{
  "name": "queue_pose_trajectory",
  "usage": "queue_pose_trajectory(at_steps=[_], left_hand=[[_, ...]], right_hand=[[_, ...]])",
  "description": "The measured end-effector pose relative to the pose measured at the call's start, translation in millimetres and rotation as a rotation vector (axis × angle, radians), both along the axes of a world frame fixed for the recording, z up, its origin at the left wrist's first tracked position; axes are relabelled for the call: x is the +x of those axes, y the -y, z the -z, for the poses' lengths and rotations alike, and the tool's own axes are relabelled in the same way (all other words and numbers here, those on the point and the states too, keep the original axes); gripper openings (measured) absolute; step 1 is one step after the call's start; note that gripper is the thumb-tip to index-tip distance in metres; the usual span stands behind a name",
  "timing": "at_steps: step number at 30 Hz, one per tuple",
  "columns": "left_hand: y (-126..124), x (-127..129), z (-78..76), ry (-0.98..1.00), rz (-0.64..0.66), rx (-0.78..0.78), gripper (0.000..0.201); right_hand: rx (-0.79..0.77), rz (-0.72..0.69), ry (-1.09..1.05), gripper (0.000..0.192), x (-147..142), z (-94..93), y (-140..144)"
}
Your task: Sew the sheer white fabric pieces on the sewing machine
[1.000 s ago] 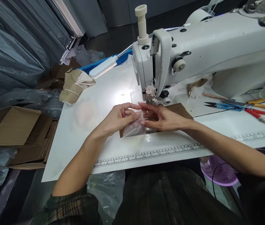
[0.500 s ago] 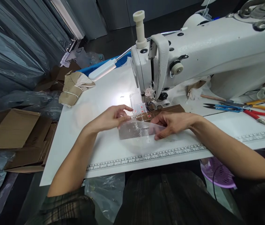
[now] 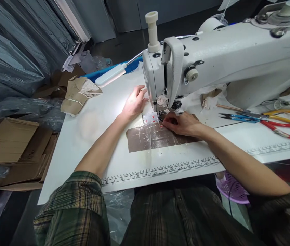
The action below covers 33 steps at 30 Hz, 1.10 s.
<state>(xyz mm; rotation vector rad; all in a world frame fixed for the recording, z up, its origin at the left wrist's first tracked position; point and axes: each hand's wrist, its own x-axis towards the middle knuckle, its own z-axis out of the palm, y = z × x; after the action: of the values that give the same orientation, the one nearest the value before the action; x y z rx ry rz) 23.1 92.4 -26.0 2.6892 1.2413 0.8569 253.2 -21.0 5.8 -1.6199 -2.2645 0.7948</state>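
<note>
A clear plastic strip over a brown card piece (image 3: 151, 138) lies flat on the white table (image 3: 96, 136) in front of the white sewing machine (image 3: 211, 65). A small clear piece with red marks (image 3: 151, 118) sits at the needle foot. My right hand (image 3: 182, 123) rests on the far right part of the strip, fingertips pinched at the red-marked piece by the needle. My left hand (image 3: 134, 102) lies flat on the table left of the machine head, fingers spread, holding nothing.
Scissors and pliers with blue, red and yellow handles (image 3: 263, 119) lie at the right. A rubber-banded card bundle (image 3: 77, 94) sits at the far left of the table. Cardboard boxes (image 3: 11, 150) lie on the floor at left. A purple basket (image 3: 233, 191) is under the table.
The strip, lifted between both hands before, now lies flat by the needle. My left hand let go and moved back beside the machine head. My right hand moved up to the needle foot.
</note>
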Motion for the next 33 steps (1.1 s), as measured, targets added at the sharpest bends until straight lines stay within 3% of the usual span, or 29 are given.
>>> queue_pose_trajectory(at_steps=[2,4,6,8,11,18,24,29,33], left_hand=[[13.1,-1.2,-5.5,0.029,-0.001,0.059,0.024],[34.7,-1.2,-13.5,0.078,0.098,0.07,0.018],[58.2,0.2,-21.6,0.168,0.288,-0.013,0.012],[76.6,2.3,-27.2,0.136,0.461,-0.177,0.01],[87.4,4.2,-28.0,-0.031,0.567,-0.319,0.014],[86.1,-0.5,-27.6,-0.104,0.423,-0.313,0.011],[101.1,-3.0,-46.0,-0.103,0.327,-0.421,0.014],[105.6,-0.5,-45.8,-0.016,0.298,-0.492,0.017],[108.5,-7.0,-46.7,0.099,0.177,-0.659,0.021]], right_hand=[[0.017,0.012,0.041,0.031,0.8,0.9,0.0],[0.03,0.009,0.078,0.032,0.7,1.7,0.5],[0.046,0.012,0.111,0.03,0.1,2.4,1.1],[0.053,0.012,0.116,0.028,-0.6,3.0,1.2],[0.053,0.019,0.096,0.026,-0.7,4.3,0.4],[0.041,-0.002,-0.052,0.026,3.0,3.0,0.2],[0.031,-0.22,-0.263,0.027,1.8,-3.9,8.7],[0.018,-0.326,-0.331,0.028,-5.3,-2.9,12.5],[-0.16,-0.267,-0.386,0.02,-6.6,-0.2,18.0]])
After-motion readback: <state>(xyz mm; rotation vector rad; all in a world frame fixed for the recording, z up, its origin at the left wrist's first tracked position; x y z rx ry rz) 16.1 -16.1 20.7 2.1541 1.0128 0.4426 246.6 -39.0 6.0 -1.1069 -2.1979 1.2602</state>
